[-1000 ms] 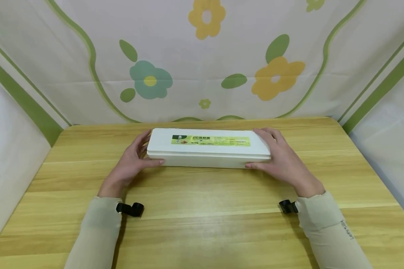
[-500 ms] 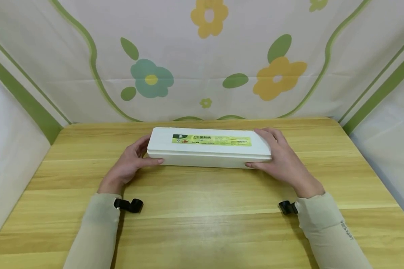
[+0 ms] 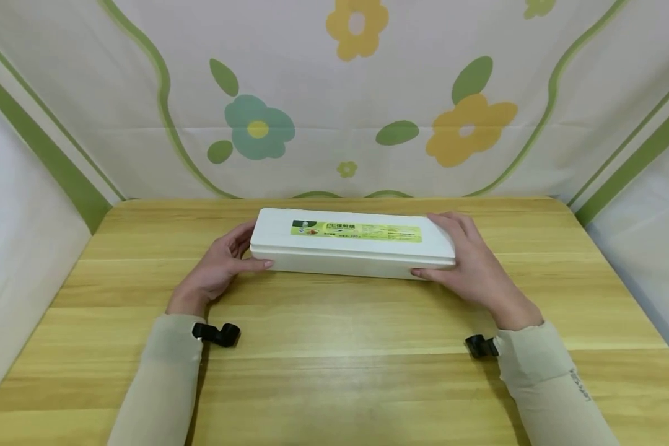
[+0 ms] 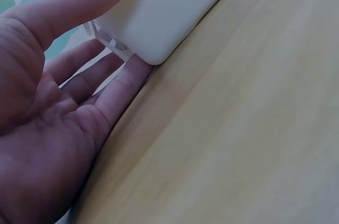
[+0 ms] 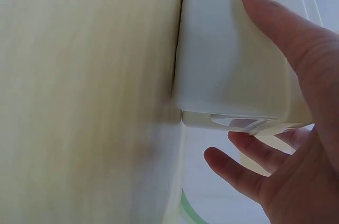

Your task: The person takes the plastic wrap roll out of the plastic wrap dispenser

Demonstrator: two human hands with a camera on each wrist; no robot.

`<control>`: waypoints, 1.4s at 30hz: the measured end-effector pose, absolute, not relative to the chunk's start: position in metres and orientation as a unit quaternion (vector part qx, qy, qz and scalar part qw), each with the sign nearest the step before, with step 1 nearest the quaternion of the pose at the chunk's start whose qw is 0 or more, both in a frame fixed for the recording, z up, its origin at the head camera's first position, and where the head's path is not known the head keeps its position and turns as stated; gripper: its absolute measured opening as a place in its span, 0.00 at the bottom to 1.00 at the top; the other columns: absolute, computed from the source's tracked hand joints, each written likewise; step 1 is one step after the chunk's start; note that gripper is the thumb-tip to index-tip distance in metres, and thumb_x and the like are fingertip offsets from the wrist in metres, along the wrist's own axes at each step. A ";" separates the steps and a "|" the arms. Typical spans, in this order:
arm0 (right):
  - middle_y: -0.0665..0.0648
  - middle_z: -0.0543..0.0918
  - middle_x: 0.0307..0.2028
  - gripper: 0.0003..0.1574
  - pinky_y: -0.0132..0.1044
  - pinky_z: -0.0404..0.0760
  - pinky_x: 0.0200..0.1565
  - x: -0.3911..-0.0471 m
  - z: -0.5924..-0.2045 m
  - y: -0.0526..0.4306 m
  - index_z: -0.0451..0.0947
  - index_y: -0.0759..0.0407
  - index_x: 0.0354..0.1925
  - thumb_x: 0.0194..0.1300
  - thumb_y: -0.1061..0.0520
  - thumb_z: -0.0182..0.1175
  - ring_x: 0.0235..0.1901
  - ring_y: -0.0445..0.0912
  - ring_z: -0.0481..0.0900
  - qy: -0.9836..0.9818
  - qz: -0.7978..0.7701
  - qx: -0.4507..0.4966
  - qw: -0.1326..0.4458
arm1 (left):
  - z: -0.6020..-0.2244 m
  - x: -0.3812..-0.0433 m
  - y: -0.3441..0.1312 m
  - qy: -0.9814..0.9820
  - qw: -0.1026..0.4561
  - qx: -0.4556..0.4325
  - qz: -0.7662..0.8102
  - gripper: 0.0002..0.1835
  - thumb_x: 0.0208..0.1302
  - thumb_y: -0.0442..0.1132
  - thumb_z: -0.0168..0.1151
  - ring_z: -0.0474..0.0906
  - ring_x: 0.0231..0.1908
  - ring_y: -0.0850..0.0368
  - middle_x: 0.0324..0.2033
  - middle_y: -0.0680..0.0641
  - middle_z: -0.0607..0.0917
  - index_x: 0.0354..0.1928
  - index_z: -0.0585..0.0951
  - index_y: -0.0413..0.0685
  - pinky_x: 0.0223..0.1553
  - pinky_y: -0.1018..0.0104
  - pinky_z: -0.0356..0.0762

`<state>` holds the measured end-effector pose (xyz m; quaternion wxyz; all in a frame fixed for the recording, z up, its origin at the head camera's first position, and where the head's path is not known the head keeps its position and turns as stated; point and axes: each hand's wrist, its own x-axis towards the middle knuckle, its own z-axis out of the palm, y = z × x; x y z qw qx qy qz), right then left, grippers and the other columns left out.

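Observation:
A long white cling film box with a green and yellow label on its lid rests on the wooden table, its lid down. At its left end my left hand grips it, thumb along the front face and fingers around the end. My right hand holds the opposite end in the same manner. In the left wrist view, the thumb lies on the white box while some fingertips are hidden behind it. The right wrist view has the thumb pressed to the box front, with fingers at the end.
The wooden table runs up to a white fabric backdrop printed with flowers, close behind the box. White cloth sides stand at left and right. A black wrist-mounted piece sticks out from each sleeve.
The head view has turned slightly, so the scene sits a little further right. Both hands keep their grip on the cling film box, which shows no clear movement on the table.

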<state>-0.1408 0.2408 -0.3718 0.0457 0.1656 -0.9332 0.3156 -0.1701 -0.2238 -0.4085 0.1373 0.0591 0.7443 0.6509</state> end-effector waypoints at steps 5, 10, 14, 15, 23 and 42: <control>0.64 0.63 0.76 0.65 0.72 0.72 0.66 -0.141 -0.372 0.241 0.60 0.48 0.83 0.56 0.47 0.85 0.69 0.64 0.70 -0.940 0.296 0.161 0.045 | -0.410 -0.170 -0.223 0.745 0.137 0.059 0.650 0.52 0.61 0.27 0.78 0.56 0.84 0.47 0.82 0.44 0.66 0.84 0.63 0.51 0.85 0.45 0.49; 0.63 0.64 0.76 0.66 0.69 0.77 0.60 -0.141 -0.370 0.240 0.60 0.44 0.83 0.56 0.42 0.84 0.64 0.65 0.76 -0.954 0.255 0.150 0.049 | -0.410 -0.171 -0.222 0.745 0.138 0.059 0.650 0.52 0.61 0.28 0.79 0.55 0.84 0.48 0.82 0.44 0.66 0.84 0.63 0.51 0.85 0.45 0.48; 0.63 0.65 0.77 0.65 0.68 0.79 0.57 -0.143 -0.367 0.239 0.60 0.43 0.83 0.56 0.41 0.84 0.62 0.65 0.77 -0.957 0.245 0.148 0.046 | -0.409 -0.172 -0.221 0.748 0.136 0.056 0.647 0.52 0.60 0.28 0.79 0.55 0.84 0.47 0.82 0.44 0.67 0.84 0.64 0.51 0.85 0.45 0.48; 0.64 0.65 0.76 0.65 0.68 0.79 0.56 -0.143 -0.366 0.239 0.60 0.43 0.82 0.56 0.40 0.84 0.62 0.65 0.77 -0.958 0.243 0.147 0.046 | -0.409 -0.172 -0.221 0.749 0.136 0.055 0.646 0.52 0.60 0.28 0.79 0.55 0.84 0.47 0.81 0.44 0.67 0.84 0.64 0.51 0.85 0.45 0.48; 0.66 0.73 0.74 0.69 0.69 0.68 0.72 -0.150 -0.358 0.226 0.66 0.52 0.80 0.49 0.30 0.84 0.74 0.66 0.68 -0.963 0.189 0.179 0.073 | -0.410 -0.174 -0.218 0.744 0.139 0.057 0.651 0.52 0.61 0.29 0.79 0.57 0.84 0.49 0.81 0.46 0.67 0.84 0.63 0.52 0.85 0.46 0.50; 0.57 0.78 0.72 0.62 0.66 0.68 0.71 -0.167 -0.340 0.146 0.68 0.42 0.80 0.55 0.26 0.78 0.73 0.60 0.73 -0.958 0.135 0.249 0.034 | -0.412 -0.174 -0.215 0.737 0.141 0.058 0.658 0.51 0.60 0.28 0.79 0.57 0.84 0.50 0.81 0.47 0.68 0.84 0.65 0.54 0.85 0.47 0.50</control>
